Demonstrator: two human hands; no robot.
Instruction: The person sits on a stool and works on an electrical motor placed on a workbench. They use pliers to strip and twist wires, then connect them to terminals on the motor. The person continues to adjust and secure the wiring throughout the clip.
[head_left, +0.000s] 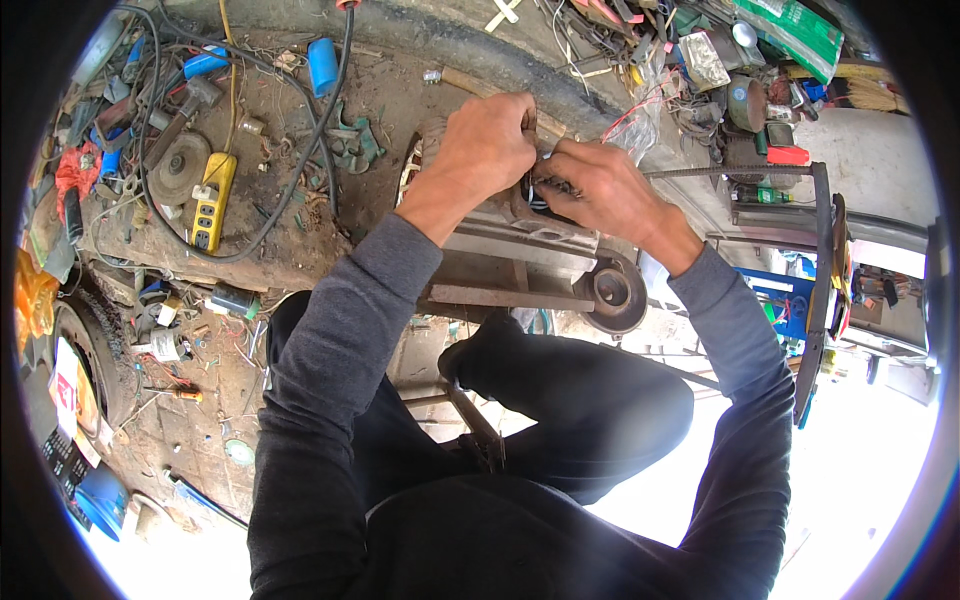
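Before me, a grey metal machine housing (517, 244) lies across the work area, with a round hollow part (613, 291) at its right end. My left hand (487, 142) is above the housing with its fingertips pinched together; whatever they may hold is hidden behind the hand. Close beside it, my right hand (600, 184) bends its fingers over a dark opening (534, 193) in the housing's upper side. Thin light strands show at that opening, below the fingertips. Whether the right fingers grip them is unclear.
A yellow power strip (214, 202) and a looping black cable (281, 214) lie left, near a grinding disc (178, 166) and a hammer (201, 94). Tools and scrap litter the floor. A dark metal frame (821, 240) stands at my right; piled parts (746, 105) lie beyond.
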